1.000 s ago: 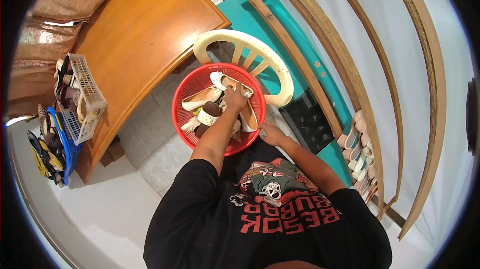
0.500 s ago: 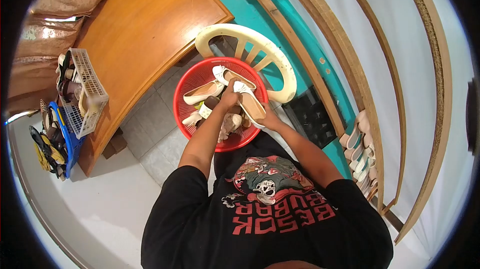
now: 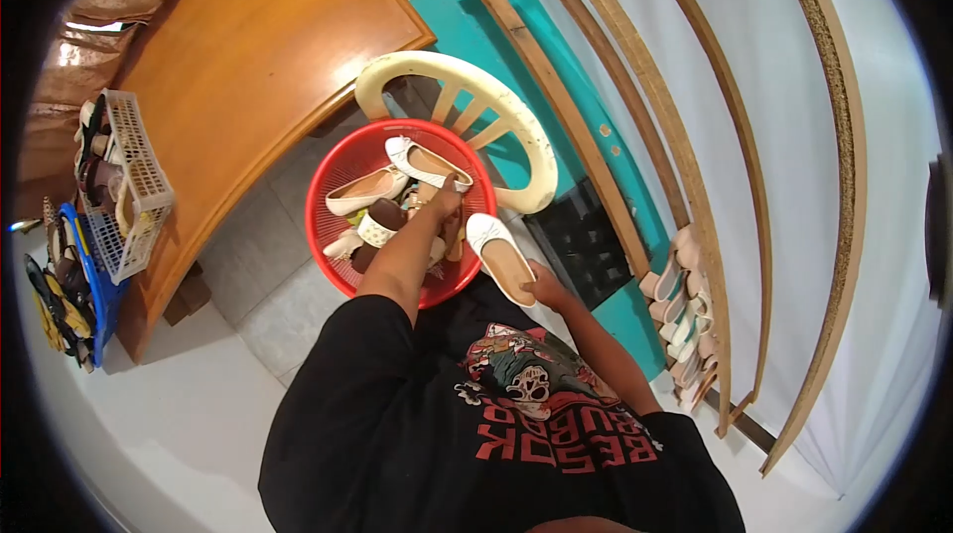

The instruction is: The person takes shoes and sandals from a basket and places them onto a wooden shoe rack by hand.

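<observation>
Shoe [image 3: 504, 263] in right grip [image 3: 545, 285]

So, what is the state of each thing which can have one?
Red basket: open, holding shoes
Held white shoe: outside basket, heel in right hand
Left hand: at the shoes, grip unclear
White crate: open, loaded
Blue basket: open, loaded
Cream chair: partly hidden

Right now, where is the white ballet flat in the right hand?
In the head view, just right of centre: the right hand holds the white ballet flat beside the right rim of the red basket, below the cream plastic chair.
</observation>
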Tool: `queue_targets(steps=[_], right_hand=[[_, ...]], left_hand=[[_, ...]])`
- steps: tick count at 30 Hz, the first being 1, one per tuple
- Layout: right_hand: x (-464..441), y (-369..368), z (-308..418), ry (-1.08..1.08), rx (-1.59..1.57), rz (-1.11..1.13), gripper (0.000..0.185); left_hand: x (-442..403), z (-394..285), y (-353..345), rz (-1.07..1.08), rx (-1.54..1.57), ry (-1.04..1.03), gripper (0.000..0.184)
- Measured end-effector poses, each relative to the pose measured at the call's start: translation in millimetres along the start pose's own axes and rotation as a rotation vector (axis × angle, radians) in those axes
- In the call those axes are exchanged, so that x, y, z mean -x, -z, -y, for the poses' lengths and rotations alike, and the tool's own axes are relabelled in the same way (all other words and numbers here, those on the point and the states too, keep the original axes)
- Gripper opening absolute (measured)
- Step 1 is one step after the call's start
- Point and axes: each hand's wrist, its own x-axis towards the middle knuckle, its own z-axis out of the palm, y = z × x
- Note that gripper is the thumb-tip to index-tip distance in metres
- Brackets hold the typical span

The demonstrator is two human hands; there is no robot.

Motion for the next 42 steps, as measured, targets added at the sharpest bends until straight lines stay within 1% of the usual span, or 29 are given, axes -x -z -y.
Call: queue_targets(steps=[2,3,5,6,8,9,10,12,13,14,16,17,18,20,21,22,24,25,28,29,30,32,33,34,36,37,39,40,42], right_hand=[[13,6,-19,0.002,-0.014,-0.011,0.051],[18,8,-24,0.012,0.022,-0.023,0.050],[22,11,-29,-0.017,0.070,-0.036,0.047],[21,10,-33,-0.015,0.073,-0.030,0.047],[12,7,-43,-0.035,0.004,-0.061,0.043],[8,5,-43,-0.028,0.003,-0.049,0.043],[2,4,-41,-0.007,0.034,-0.053,0.043],[-9,0,-31,0.019,0.061,-0.049,0.043],[-12,1,-21,0.035,0.053,-0.028,0.043],[-14,1,-11,0.050,0.046,-0.009,0.043],[-20,0,-2,0.045,0.047,-0.001,0.044],[-22,1,5,0.036,0.081,0.003,0.046],[-23,2,13,0.031,0.118,0.004,0.047],[-16,3,30,0.068,0.190,-0.036,0.050],[-18,3,27,0.061,0.167,-0.020,0.050],[-19,3,25,0.057,0.146,-0.002,0.049],[-19,2,27,0.059,0.126,0.005,0.050],[-23,2,20,0.058,0.143,-0.005,0.050],[-18,0,4,0.051,0.150,-0.038,0.048],[-13,0,3,0.038,0.145,-0.052,0.047],[-12,1,3,0.032,0.142,-0.070,0.046],[-5,1,-8,0.033,0.114,-0.060,0.045],[-3,2,-12,0.045,0.081,-0.049,0.045],[1,4,-12,0.038,0.089,-0.052,0.045],[17,6,-13,0.025,0.086,-0.055,0.042],[17,8,-19,0.024,0.050,-0.046,0.043],[24,13,-25,0.016,0.079,-0.093,0.043],[27,16,-31,0.016,0.102,-0.127,0.043],[30,22,-35,-0.006,0.083,-0.113,0.044]], left_hand=[[36,-46,-13,-0.144,-0.191,0.102,0.063],[0,-28,-10,-0.144,-0.187,0.100,0.063],[-58,27,-5,-0.231,-0.611,-0.226,0.054],[-41,17,-7,-0.237,-0.609,-0.223,0.054],[16,-23,-14,-0.211,-0.537,-0.139,0.051],[20,-28,-12,-0.197,-0.527,-0.043,0.060],[35,-35,-12,-0.210,-0.529,-0.037,0.060],[75,-49,-16,-0.394,-0.389,-0.153,0.065],[91,-56,-19,-0.456,-0.382,-0.166,0.066],[93,-51,-18,-0.460,-0.384,-0.163,0.066],[93,-42,-20,-0.596,-0.314,-0.178,0.061],[96,-37,-18,-0.568,-0.217,-0.191,0.050],[97,-30,-15,-0.572,-0.218,-0.205,0.050],[74,-3,-4,-0.579,0.022,-0.339,0.037],[49,16,4,-0.503,0.194,-0.350,0.025],[48,12,8,-0.508,0.198,-0.367,0.025],[49,7,13,-0.574,0.029,-0.274,0.017],[47,3,13,-0.581,0.039,-0.278,0.017],[46,-2,-3,-0.422,0.249,-0.298,0.016],[48,-9,-5,-0.419,0.200,-0.249,0.021],[44,-15,-3,-0.415,0.207,-0.243,0.021],[33,-22,-3,-0.289,0.269,0.022,0.027],[16,-19,-14,-0.531,0.331,0.088,0.034],[-8,-10,-18,-0.523,0.339,0.090,0.034],[-46,11,-25,-0.621,0.344,0.126,0.039],[-38,8,-24,-0.478,0.255,0.092,0.041],[-29,-1,-32,-0.481,0.225,0.136,0.042],[-42,10,-32,-0.501,0.192,0.180,0.044],[-44,14,-34,-0.500,0.184,0.186,0.041]])
